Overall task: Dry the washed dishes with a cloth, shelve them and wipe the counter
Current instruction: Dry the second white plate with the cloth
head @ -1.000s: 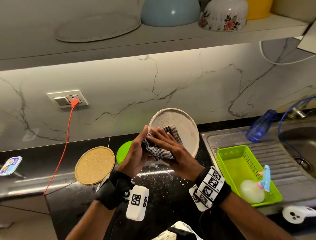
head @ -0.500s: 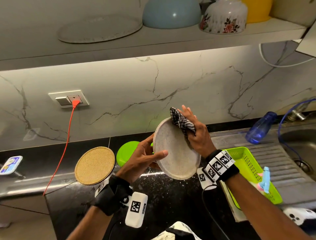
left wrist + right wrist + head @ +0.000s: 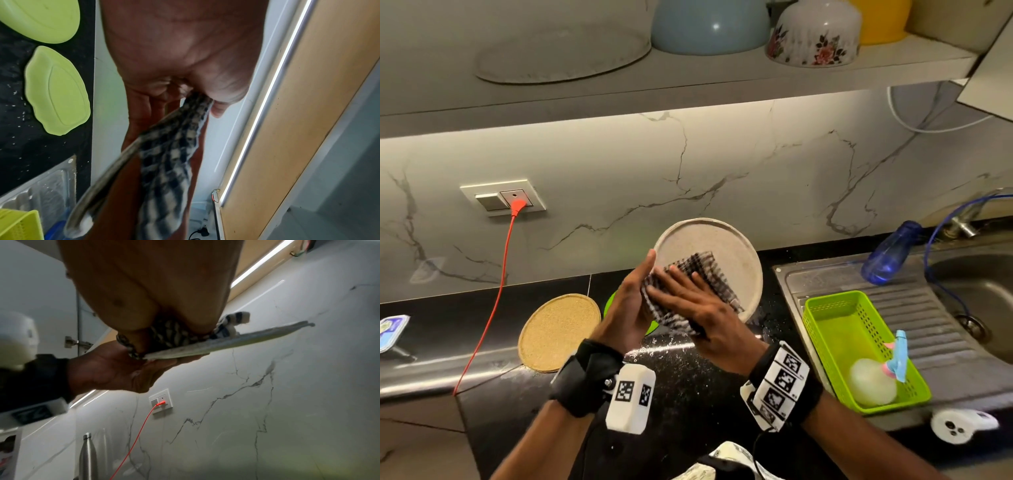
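— What's behind the counter?
— A pale marble wall (image 3: 739, 164) with dark veins, lit by a strip light (image 3: 261, 104) under a grey shelf (image 3: 619, 92).
— Anything on the wall?
— 1 white switch plate (image 3: 503, 201) with a red cable (image 3: 493, 298) plugged in, trailing down to the black speckled countertop (image 3: 688, 370).
— And to the right?
— A steel sink (image 3: 976, 298) with a ribbed drainboard (image 3: 914, 308) and a tap (image 3: 962, 224) at the back.
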